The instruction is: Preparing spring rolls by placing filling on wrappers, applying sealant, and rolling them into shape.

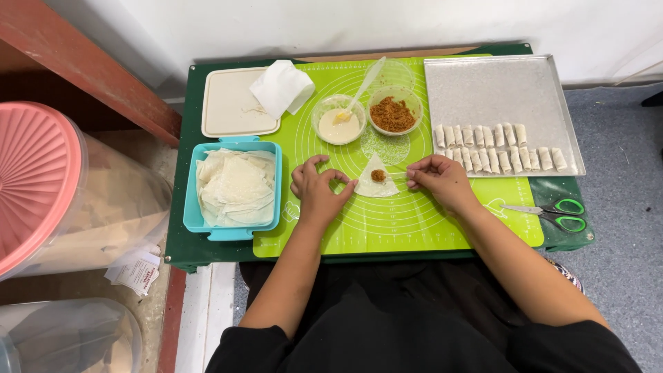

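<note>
A small triangular pastry sheet (375,185) lies on the green mat (414,221) with a dab of brown filling (378,175) in its middle. My left hand (316,188) rests on the mat at the sheet's left edge, fingertips curled and touching its corner. My right hand (439,179) pinches a thin clear spoon handle (398,176) whose tip sits at the filling. Behind the sheet stand a bowl of brown filling (394,112) and a bowl of pale paste (338,121) with a clear spoon in it.
A teal box of pastry sheets (235,186) sits left of the mat, its beige lid (235,103) and a white tissue (282,87) behind it. A metal tray (497,90) with several finished rolls (497,148) is at right. Green-handled scissors (552,214) lie near the front right corner.
</note>
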